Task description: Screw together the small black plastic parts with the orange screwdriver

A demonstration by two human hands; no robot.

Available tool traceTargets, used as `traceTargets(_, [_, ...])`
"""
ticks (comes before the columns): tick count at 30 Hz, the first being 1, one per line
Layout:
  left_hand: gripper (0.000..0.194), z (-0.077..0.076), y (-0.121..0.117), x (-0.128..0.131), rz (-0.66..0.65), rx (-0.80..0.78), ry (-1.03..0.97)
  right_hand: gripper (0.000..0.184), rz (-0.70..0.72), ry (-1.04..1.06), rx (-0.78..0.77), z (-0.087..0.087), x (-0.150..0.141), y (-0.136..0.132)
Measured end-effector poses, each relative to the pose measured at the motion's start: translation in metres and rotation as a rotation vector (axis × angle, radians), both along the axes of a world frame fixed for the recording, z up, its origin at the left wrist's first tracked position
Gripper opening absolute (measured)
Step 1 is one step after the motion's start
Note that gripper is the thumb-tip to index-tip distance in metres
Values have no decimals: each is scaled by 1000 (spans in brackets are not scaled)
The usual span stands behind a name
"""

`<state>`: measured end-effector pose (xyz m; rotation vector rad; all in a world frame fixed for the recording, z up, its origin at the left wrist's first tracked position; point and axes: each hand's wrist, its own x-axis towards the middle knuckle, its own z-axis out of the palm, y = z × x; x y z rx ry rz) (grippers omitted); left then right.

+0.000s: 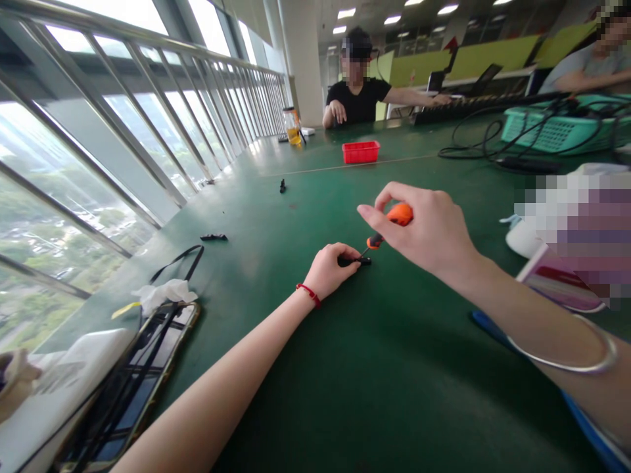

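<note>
Left hand (329, 270): fingers pinching small black part (365, 261), mid-surface of green table (345, 387)
Right hand (430, 228): fingers curled about orange-black screwdriver (375, 241), tip at the part
Second black piece (213, 237): toward left edge
Third black piece (282, 186): between left edge and red tray (361, 155)
Red tray: toward far edge

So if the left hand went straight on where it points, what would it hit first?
Probably the orange-and-black screwdriver, slanting down close ahead of the left hand, though depth is hard to judge.
</note>
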<state>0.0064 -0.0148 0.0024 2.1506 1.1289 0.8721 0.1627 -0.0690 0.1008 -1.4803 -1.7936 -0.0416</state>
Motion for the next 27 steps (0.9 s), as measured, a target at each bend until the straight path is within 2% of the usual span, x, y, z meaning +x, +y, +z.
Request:
traceTargets(2, [10, 0, 0, 0, 1, 8, 7, 25, 18, 15, 18, -1, 0, 0])
traceTargets(5, [10, 0, 0, 0, -7, 6, -4, 13, 81, 56, 34, -1, 1, 0])
traceTargets(6, [10, 0, 0, 0, -8, 1, -9, 17, 86, 55, 40, -1, 1, 0])
traceTargets(8, [10, -1, 0, 0, -8, -8, -15, 24, 75, 27, 46, 0, 2, 0])
traceTargets(10, [10, -1, 0, 1, -5, -10, -10, 22, 23, -14, 51, 0, 3, 0])
traceTargets(13, [10, 0, 0, 1, 0, 1, 5, 30, -34, -47, 62, 0, 3, 1])
traceTargets(17, [10, 1, -1, 1, 6, 7, 13, 17, 43, -13, 47, 1, 4, 1])
traceTargets(19, [10, 1, -1, 0, 5, 2, 9, 25, 64, -12, 32, 2, 4, 0])
traceTargets(24, [10, 1, -1, 0, 17, 16, 21, 28, -3, -53, 11, 1, 2, 0])
traceTargets(27, [10, 2, -2, 0, 12, 23, 23, 19, 66, -8, 4, 0, 1, 1])
